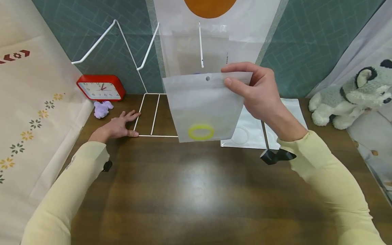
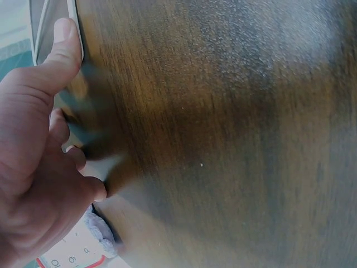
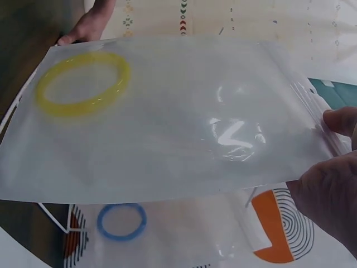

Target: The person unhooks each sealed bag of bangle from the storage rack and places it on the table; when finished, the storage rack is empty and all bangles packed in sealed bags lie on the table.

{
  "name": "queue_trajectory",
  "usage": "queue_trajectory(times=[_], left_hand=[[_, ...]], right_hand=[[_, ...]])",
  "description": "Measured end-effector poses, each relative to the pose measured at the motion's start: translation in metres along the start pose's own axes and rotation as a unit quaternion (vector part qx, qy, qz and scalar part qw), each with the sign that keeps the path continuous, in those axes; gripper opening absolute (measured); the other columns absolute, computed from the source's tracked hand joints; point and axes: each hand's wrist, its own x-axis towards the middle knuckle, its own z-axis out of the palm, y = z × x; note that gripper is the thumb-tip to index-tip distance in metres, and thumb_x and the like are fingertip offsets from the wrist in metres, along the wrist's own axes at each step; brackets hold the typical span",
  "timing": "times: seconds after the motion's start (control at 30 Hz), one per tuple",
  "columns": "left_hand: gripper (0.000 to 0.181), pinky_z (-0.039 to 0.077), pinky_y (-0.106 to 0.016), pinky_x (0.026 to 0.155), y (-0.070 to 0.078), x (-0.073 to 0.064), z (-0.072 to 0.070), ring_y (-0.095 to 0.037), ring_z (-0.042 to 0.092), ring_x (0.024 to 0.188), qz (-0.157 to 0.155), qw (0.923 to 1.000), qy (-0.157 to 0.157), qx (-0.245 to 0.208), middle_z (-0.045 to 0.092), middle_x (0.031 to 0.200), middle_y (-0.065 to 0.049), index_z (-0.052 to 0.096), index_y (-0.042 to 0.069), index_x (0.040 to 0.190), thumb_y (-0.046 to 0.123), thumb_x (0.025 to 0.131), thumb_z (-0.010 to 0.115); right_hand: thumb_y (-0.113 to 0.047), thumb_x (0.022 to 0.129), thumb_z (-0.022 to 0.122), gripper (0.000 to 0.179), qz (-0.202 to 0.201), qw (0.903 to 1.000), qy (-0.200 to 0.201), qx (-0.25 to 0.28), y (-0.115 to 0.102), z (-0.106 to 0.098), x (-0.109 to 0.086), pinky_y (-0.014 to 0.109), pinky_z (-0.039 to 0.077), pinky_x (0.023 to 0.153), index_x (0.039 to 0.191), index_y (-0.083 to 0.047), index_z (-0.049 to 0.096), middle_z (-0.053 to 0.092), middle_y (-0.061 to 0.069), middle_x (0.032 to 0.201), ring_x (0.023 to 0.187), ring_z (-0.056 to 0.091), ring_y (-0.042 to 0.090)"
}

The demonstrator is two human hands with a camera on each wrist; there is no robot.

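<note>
Far left I see a pale patterned cloth [image 1: 33,102] along the table edge, then a red clock [image 1: 101,89] reading-side out, small purple plush [image 1: 102,109] just in front of it. Next, left hand [image 1: 116,127]: palm-down at the left end of a white wire rack [image 1: 157,136], thumb on the front corner of the base, fingers reaching over the side wire. Thumb sits well apart from the fingers; fingers look loosely extended, slightly spread. Can't tell how hard they press. Rack's upper prongs stick out toward the person. Centre: translucent white bag [image 1: 205,105], off the table [image 1: 196,190], roughly upright, slightly tilted, in front of the rack and covering part of it from the head view. Punched hole near its top edge, yellow ring [image 1: 200,138] inside at the bottom. Behind it, another translucent bag [image 1: 183,47] hangs by a prong; right wrist view shows a blue ring [image 3: 121,238] there. Right hand [image 1: 260,88] pinches the held bag's top right corner, thumb on the near face, index finger behind; other fingers mostly hidden, can't tell. Under that forearm, a flat bag [image 1: 246,124] with a faint round outline, a second white bag [image 1: 295,109] beside it. Far right, grey-and-white plush dog [image 1: 346,98].
</note>
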Motion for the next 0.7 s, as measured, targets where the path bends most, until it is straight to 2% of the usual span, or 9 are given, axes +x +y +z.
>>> queue_trajectory(times=[0.1, 0.27, 0.37, 0.47, 0.53, 0.63, 0.67, 0.7], left_hand=[[0.1, 0.0, -0.078, 0.104, 0.0, 0.0, -0.002, -0.053, -0.009, 0.145, 0.001, 1.0, 0.002, 0.003, 0.002, 0.165, -0.022, 0.017, 0.014, 0.161, 0.043, 0.085, 0.076], [0.101, -0.001, -0.078, 0.105, 0.0, 0.0, -0.002, -0.053, -0.01, 0.145, 0.005, 1.0, 0.0, 0.002, 0.001, 0.165, -0.023, 0.016, 0.013, 0.161, 0.043, 0.086, 0.076], [0.1, -0.001, -0.077, 0.105, 0.0, 0.001, -0.001, -0.053, -0.01, 0.145, 0.008, 1.0, 0.0, 0.005, 0.0, 0.165, -0.023, 0.016, 0.012, 0.161, 0.042, 0.087, 0.075], [0.099, -0.002, -0.077, 0.105, 0.001, 0.001, 0.0, -0.053, -0.01, 0.145, 0.009, 1.0, 0.001, 0.004, 0.001, 0.164, -0.023, 0.017, 0.011, 0.16, 0.042, 0.087, 0.075], [0.099, -0.002, -0.077, 0.106, 0.001, 0.0, 0.001, -0.053, -0.009, 0.145, 0.01, 0.9999, 0.005, 0.003, 0.002, 0.164, -0.023, 0.018, 0.011, 0.16, 0.042, 0.086, 0.076], [0.1, 0.0, -0.076, 0.107, 0.0, -0.001, 0.002, -0.053, -0.007, 0.145, 0.012, 0.9998, 0.013, 0.008, 0.004, 0.164, -0.025, 0.02, 0.009, 0.159, 0.041, 0.084, 0.077], [0.1, 0.0, -0.076, 0.107, 0.0, -0.001, 0.001, -0.054, -0.006, 0.145, 0.013, 0.9997, 0.016, 0.01, 0.004, 0.164, -0.025, 0.02, 0.009, 0.159, 0.041, 0.084, 0.077], [0.099, 0.0, -0.075, 0.107, -0.001, -0.002, 0.001, -0.053, -0.006, 0.145, 0.013, 0.9997, 0.017, 0.011, 0.005, 0.164, -0.025, 0.02, 0.009, 0.159, 0.041, 0.084, 0.077]], right_hand=[[0.012, 0.087, 0.066, 0.026, 0.003, 1.0, -0.002, 0.006, 0.004, 0.002, -0.008, 0.036, 0.057, 0.072, 0.103, -0.004, 0.078, 0.071, 0.013, 0.096, 0.079, 0.068, 0.028], [0.015, 0.086, 0.065, 0.029, 0.016, 0.9997, 0.006, 0.015, 0.011, 0.004, -0.024, 0.032, 0.056, 0.071, 0.102, -0.005, 0.078, 0.069, 0.013, 0.104, 0.074, 0.066, 0.023], [0.015, 0.087, 0.064, 0.031, 0.025, 0.9996, 0.014, 0.006, 0.015, 0.005, -0.036, 0.029, 0.053, 0.07, 0.102, -0.007, 0.078, 0.066, 0.013, 0.11, 0.07, 0.063, 0.02], [0.016, 0.087, 0.062, 0.035, 0.036, 0.9991, 0.022, -0.003, 0.019, 0.006, -0.048, 0.027, 0.05, 0.068, 0.102, -0.011, 0.079, 0.065, 0.013, 0.11, 0.064, 0.058, 0.017], [0.017, 0.087, 0.062, 0.037, 0.047, 0.9986, 0.026, -0.005, 0.022, 0.007, -0.055, 0.024, 0.047, 0.064, 0.101, -0.013, 0.079, 0.066, 0.012, 0.111, 0.053, 0.048, 0.014], [0.016, 0.088, 0.062, 0.039, 0.063, 0.9976, 0.026, -0.011, 0.024, 0.011, -0.066, 0.021, 0.041, 0.057, 0.101, -0.017, 0.079, 0.066, 0.009, 0.115, 0.045, 0.031, 0.015], [0.015, 0.088, 0.062, 0.039, 0.067, 0.9973, 0.026, -0.014, 0.024, 0.012, -0.069, 0.021, 0.037, 0.053, 0.101, -0.018, 0.079, 0.067, 0.007, 0.113, 0.043, 0.024, 0.016], [0.015, 0.088, 0.063, 0.038, 0.071, 0.9968, 0.026, -0.023, 0.024, 0.014, -0.073, 0.021, 0.032, 0.047, 0.101, -0.018, 0.079, 0.068, 0.004, 0.1, 0.041, 0.018, 0.017]])
